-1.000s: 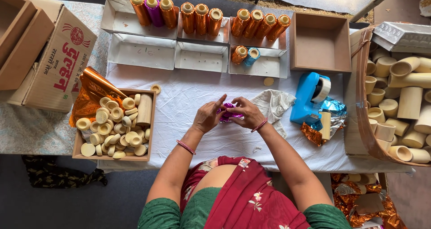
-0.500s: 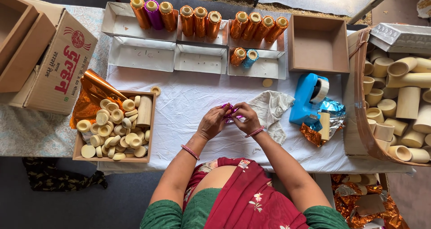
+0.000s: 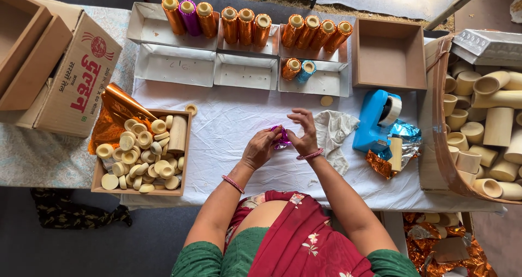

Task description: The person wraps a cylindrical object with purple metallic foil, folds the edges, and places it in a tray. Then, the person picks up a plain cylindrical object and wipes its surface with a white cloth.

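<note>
My left hand [image 3: 261,148] and my right hand [image 3: 303,133] meet over the white cloth [image 3: 234,119] in front of me, both pinching a small piece wrapped in shiny purple foil [image 3: 281,136]. The foil piece is mostly hidden between my fingers. A crumpled white rag [image 3: 333,133] lies just right of my right hand. Further right stands a blue tape dispenser [image 3: 375,121], with a bare cream tube [image 3: 395,153] and scraps of blue and orange foil [image 3: 399,141] beside it.
A wooden box of short cream tubes [image 3: 142,152] sits at my left with orange foil sheets [image 3: 117,114]. White trays [image 3: 174,65] at the back hold foil-wrapped tubes [image 3: 244,26]. An open brown box [image 3: 389,54] and a bin of long cream tubes [image 3: 484,119] are right.
My hands have drawn closer together around the purple foil piece, the fingers shifting as they work the foil. Nothing else on the table moved.
</note>
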